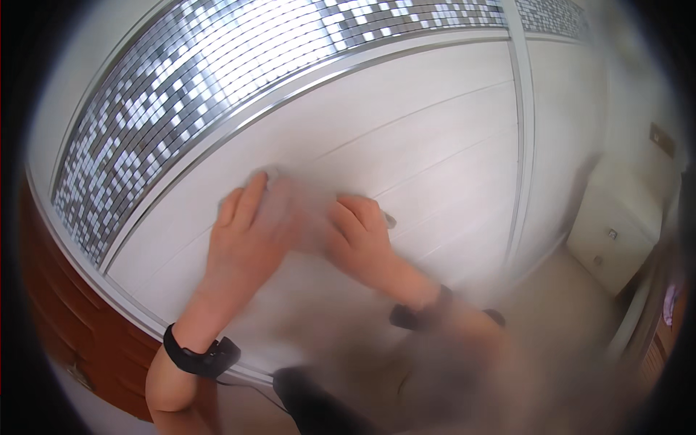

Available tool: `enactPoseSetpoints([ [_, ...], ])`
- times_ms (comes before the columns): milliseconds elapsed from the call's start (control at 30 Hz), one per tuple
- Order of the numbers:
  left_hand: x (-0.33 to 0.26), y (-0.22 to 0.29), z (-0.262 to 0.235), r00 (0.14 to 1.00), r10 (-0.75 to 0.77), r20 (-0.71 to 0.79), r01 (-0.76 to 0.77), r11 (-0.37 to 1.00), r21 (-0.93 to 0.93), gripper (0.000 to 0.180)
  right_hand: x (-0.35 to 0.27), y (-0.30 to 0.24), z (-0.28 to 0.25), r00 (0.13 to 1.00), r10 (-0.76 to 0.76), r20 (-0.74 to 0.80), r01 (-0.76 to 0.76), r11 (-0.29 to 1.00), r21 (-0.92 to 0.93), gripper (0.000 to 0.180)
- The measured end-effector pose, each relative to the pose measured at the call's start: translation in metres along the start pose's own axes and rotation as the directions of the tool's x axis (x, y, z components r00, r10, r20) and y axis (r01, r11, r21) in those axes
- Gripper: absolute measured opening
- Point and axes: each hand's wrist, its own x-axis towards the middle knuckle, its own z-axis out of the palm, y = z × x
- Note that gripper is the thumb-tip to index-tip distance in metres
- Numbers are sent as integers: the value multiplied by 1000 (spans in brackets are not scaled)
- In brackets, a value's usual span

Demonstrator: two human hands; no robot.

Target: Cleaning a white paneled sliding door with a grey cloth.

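Note:
Both my hands press a pale grey cloth (pixel 293 206) flat against a white panelled door (pixel 435 145). My left hand (pixel 243 232) lies on the cloth's left part, fingers pointing up. My right hand (pixel 359 232) covers its right part, fingers bent over the fabric. The cloth between them is blurred, and its edges are hard to make out. Each wrist wears a black band, the left one (pixel 196 355) and the right one (pixel 424 312).
A band of small mirrored mosaic tiles (pixel 181 87) runs across the top of the door inside a silver frame. A red-brown wooden surface (pixel 65 304) lies at the lower left. A white cabinet (pixel 616 232) stands at the right on a beige floor.

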Motion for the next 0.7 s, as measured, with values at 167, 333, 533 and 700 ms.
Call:
enactPoseSetpoints([
  [167,84,-15,30,981,-22,-195,2,995,-100,33,33,60,-15,994,70,-88,-73,997,-34,68],
  [333,219,29,83,891,-8,-454,-32,996,-82,26,55,157,-117,986,107,-129,-151,904,-400,59],
  [533,300,102,141,911,16,-412,-136,955,-264,16,-6,224,-165,932,280,-232,-357,824,-440,47],
  [700,265,163,159,942,96,-322,-222,896,-384,7,-99,188,-151,793,496,-353,-602,724,-336,45],
])
